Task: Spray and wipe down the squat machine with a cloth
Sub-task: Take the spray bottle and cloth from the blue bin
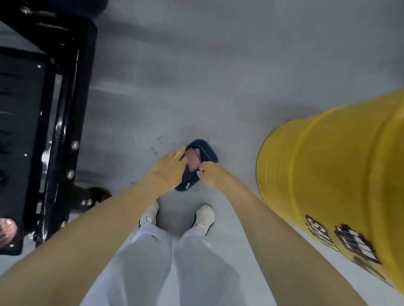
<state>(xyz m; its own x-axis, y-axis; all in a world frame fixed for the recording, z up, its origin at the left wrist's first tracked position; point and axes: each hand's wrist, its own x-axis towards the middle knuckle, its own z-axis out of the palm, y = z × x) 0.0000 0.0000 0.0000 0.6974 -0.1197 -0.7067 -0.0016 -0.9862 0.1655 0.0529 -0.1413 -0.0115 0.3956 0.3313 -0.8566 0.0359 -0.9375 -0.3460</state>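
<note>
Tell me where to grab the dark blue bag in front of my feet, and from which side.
Take the dark blue bag by the rim of its open mouth, one hand on each side, coming from above. The mouth faces up with something pink inside. The left hand and right hand sit at those two edges.

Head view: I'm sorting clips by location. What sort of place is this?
Probably a gym: a black machine frame with what looks like a weight stack, a grey floor, a yellow drum.
</note>
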